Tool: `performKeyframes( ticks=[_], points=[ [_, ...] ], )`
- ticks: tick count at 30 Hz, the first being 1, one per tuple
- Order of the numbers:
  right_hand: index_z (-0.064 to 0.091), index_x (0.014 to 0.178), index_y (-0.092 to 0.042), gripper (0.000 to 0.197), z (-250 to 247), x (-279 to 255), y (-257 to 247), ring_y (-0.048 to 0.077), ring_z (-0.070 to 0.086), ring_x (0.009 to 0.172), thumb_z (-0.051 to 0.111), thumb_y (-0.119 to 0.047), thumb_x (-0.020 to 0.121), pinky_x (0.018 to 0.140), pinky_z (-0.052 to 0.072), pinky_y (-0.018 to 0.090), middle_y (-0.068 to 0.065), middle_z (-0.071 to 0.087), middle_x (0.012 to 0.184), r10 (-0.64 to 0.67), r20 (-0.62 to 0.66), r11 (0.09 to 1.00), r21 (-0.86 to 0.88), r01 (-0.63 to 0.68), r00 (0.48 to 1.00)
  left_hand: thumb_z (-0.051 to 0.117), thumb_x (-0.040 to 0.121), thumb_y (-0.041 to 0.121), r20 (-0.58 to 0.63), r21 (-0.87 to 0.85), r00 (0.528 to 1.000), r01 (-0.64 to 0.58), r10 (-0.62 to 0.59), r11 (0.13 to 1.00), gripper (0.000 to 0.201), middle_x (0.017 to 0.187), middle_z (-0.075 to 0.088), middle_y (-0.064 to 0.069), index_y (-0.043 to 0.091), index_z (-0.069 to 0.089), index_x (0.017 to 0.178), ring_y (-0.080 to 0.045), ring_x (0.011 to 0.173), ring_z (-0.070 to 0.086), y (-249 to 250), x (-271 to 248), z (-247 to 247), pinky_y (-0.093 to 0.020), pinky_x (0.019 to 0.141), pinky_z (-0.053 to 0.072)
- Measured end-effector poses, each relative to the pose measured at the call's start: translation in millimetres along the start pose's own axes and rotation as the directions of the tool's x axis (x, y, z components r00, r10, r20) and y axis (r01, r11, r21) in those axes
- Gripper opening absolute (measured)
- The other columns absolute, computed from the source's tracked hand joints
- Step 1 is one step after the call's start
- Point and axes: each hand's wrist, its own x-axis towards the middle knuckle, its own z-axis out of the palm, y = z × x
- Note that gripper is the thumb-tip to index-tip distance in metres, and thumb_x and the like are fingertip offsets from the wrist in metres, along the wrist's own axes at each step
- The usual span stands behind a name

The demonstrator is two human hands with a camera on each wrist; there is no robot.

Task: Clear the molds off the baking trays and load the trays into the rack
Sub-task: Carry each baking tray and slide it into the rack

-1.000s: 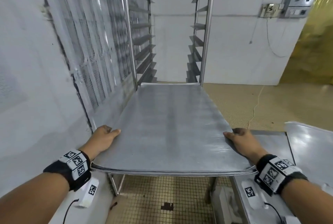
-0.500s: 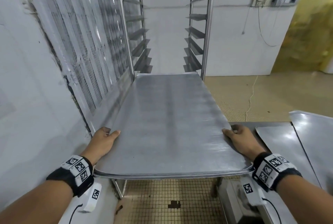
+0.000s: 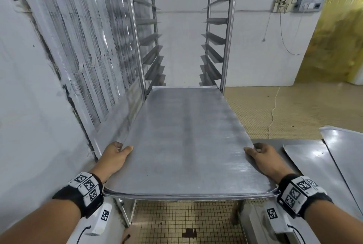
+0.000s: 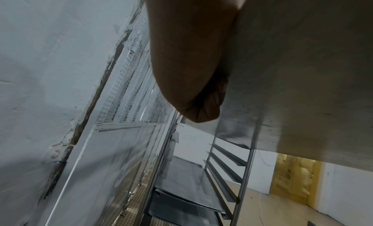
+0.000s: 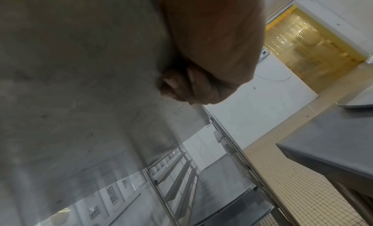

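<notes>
I hold a bare metal baking tray [image 3: 186,141] flat in front of me, its far end at the mouth of the tall steel rack [image 3: 137,37]. My left hand [image 3: 117,152] grips the tray's left edge with the thumb on top. My right hand [image 3: 259,153] grips the right edge the same way. In the left wrist view the fingers [image 4: 203,108] curl under the tray [image 4: 302,70]. In the right wrist view the fingers [image 5: 181,86] curl under the tray [image 5: 80,70] too. Trays [image 4: 181,197] lie on the rack's low rails.
A wall with a wire-mesh window [image 3: 82,51] runs close along the left. A steel table [image 3: 306,165] stands at the right with two more bare trays [image 3: 345,151] on it. Tiled floor [image 3: 294,110] spreads to the right of the rack, with a yellow strip curtain [image 3: 337,37] beyond.
The tray has moved forward, its far end now nearer the rack's mouth. Both hands keep the same grip on its edges.
</notes>
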Motion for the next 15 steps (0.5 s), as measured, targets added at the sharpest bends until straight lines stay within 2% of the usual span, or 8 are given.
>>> performKeyframes(
  ticks=[2, 4, 7, 9, 12, 15],
  points=[
    [0.064, 0.112, -0.001, 0.037, 3, 16, 9, 0.013, 0.060, 0.060, 0.066, -0.034, 0.095, 0.051, 0.043, 0.021, 0.011, 0.072, 0.077, 0.008, 0.006, 1.000, 0.011, -0.008, 1.000, 0.067, 0.095, 0.031, 0.002, 0.004, 1.000, 0.001, -0.001, 1.000, 0.023, 0.084, 0.058, 0.001, 0.012, 0.055, 0.096, -0.013, 0.073, 0.056, 1, 7, 3, -0.023, 0.059, 0.041],
    [0.061, 0.117, 0.001, 0.042, 7, 28, 10, 0.011, 0.059, 0.055, 0.066, -0.034, 0.095, 0.047, 0.042, 0.019, 0.007, 0.070, 0.071, 0.018, 0.004, 1.000, 0.015, -0.018, 1.000, 0.068, 0.095, 0.029, 0.003, -0.005, 1.000, 0.001, -0.001, 1.000, 0.021, 0.081, 0.062, -0.001, 0.014, 0.056, 0.085, -0.016, 0.071, 0.060, 0, 18, 6, -0.023, 0.058, 0.042],
    [0.060, 0.106, 0.006, 0.035, 11, 46, 11, 0.010, 0.048, 0.043, 0.065, -0.027, 0.096, 0.039, 0.034, 0.018, 0.005, 0.056, 0.055, 0.037, 0.011, 0.999, 0.034, -0.037, 0.999, 0.071, 0.092, 0.032, 0.010, -0.020, 1.000, 0.007, -0.007, 1.000, 0.026, 0.083, 0.070, -0.010, 0.007, 0.063, 0.091, -0.027, 0.075, 0.068, -2, 37, 10, -0.027, 0.059, 0.047],
    [0.061, 0.102, 0.007, 0.033, 13, 57, 9, 0.007, 0.044, 0.038, 0.065, -0.025, 0.097, 0.037, 0.032, 0.017, 0.002, 0.052, 0.051, 0.037, 0.010, 0.999, 0.021, -0.037, 0.999, 0.071, 0.092, 0.033, 0.015, -0.027, 1.000, 0.023, -0.022, 0.999, 0.029, 0.086, 0.071, -0.012, 0.006, 0.063, 0.094, -0.028, 0.076, 0.069, -2, 47, 15, -0.028, 0.061, 0.048],
    [0.062, 0.098, 0.008, 0.040, 16, 82, 14, 0.009, 0.045, 0.041, 0.066, -0.032, 0.095, 0.041, 0.034, 0.019, 0.001, 0.055, 0.050, 0.023, -0.002, 0.999, -0.044, -0.023, 1.000, 0.070, 0.092, 0.034, 0.011, -0.015, 1.000, 0.030, -0.030, 0.999, 0.027, 0.086, 0.070, -0.012, 0.008, 0.061, 0.091, -0.028, 0.076, 0.068, -4, 62, 23, -0.030, 0.063, 0.050],
    [0.066, 0.104, 0.000, 0.055, 18, 106, 24, 0.010, 0.054, 0.052, 0.067, -0.052, 0.085, 0.054, 0.040, 0.024, -0.004, 0.064, 0.062, 0.006, -0.020, 0.994, -0.105, -0.008, 1.000, 0.070, 0.091, 0.037, 0.013, -0.001, 0.999, 0.052, -0.052, 0.999, 0.031, 0.087, 0.070, -0.013, 0.008, 0.061, 0.094, -0.030, 0.081, 0.068, -7, 79, 29, -0.038, 0.074, 0.054]
  ],
)
